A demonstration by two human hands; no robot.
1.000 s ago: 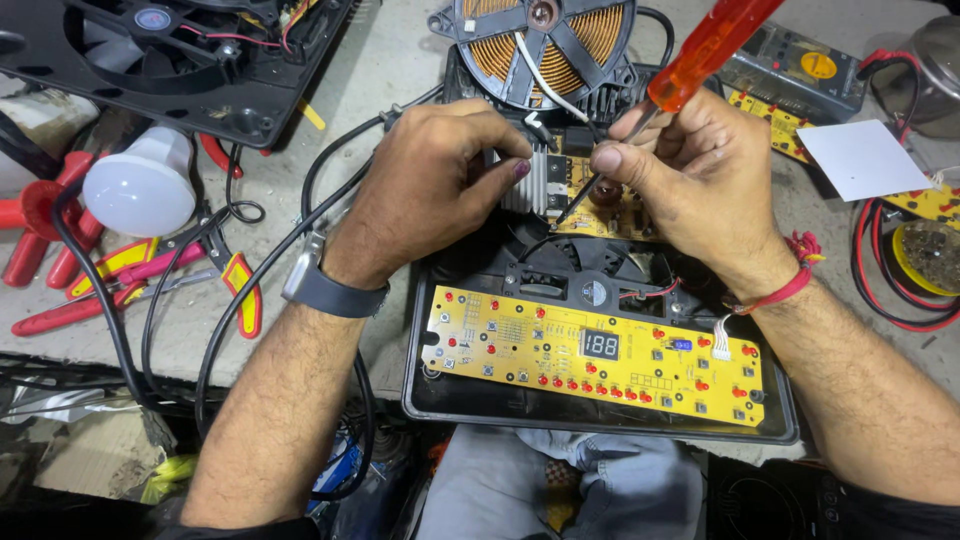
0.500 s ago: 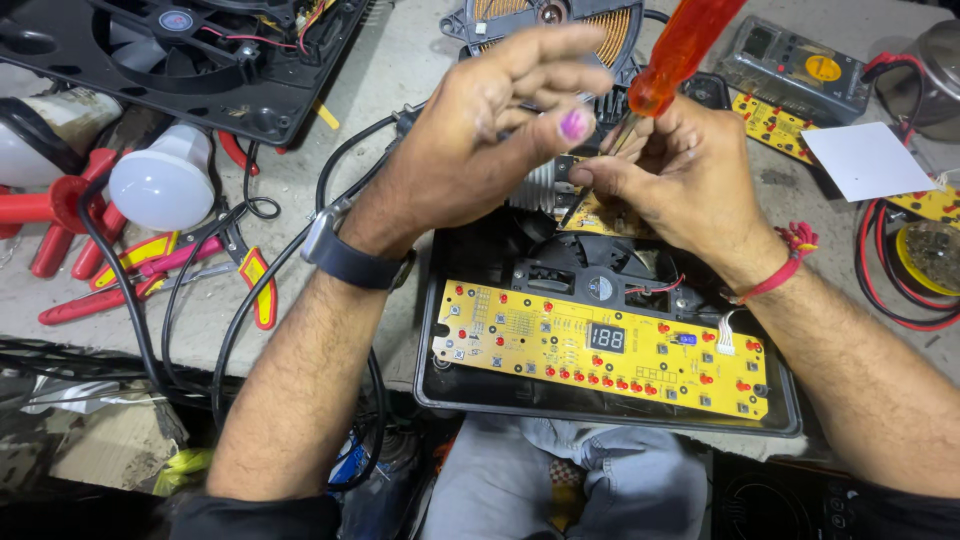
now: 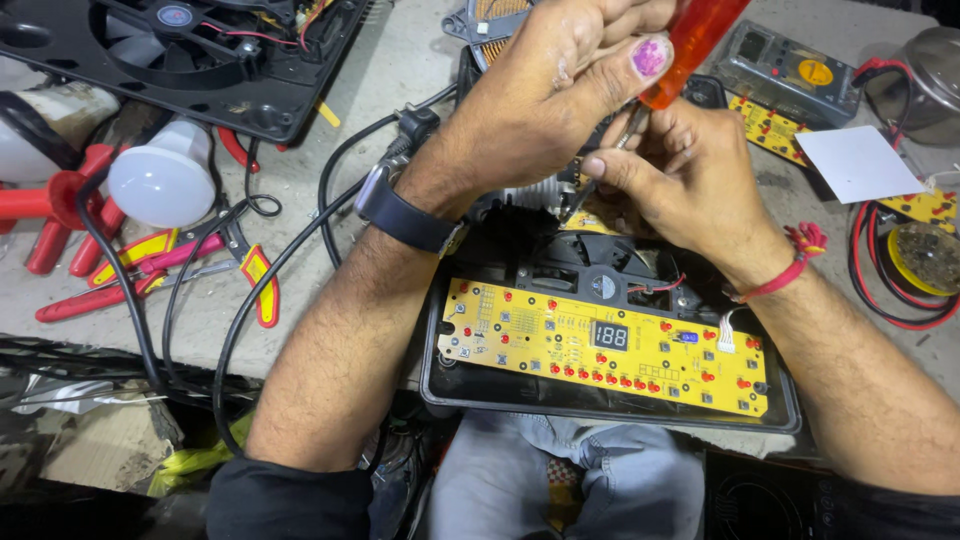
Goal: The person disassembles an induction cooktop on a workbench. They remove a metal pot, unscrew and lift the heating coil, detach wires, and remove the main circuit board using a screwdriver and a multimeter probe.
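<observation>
A screwdriver with an orange handle [image 3: 697, 40] stands tilted, its metal tip down inside an open black appliance housing [image 3: 440, 385]. My left hand [image 3: 555, 95] is closed around the handle from the left, thumb pressed on it. Lower down, my right hand [image 3: 685, 185] pinches the shaft close to the tip. A long yellow circuit board [image 3: 600, 345] with red dots and a small number display lies across the front of the housing, below both hands. The spot the tip touches is mostly hidden by my fingers.
A black fan frame [image 3: 200, 50] sits at the back left, with a white bulb [image 3: 160, 180] and red-and-yellow pliers [image 3: 150, 262] beside it. Black cables [image 3: 285, 260] cross the bench. A multimeter [image 3: 790, 70], white paper [image 3: 860, 165] and red-wired coil [image 3: 920, 255] lie right.
My left hand lifted off the board inside the housing and rose onto the screwdriver handle. My right hand slid down from the handle to the shaft. The view has moved closer.
</observation>
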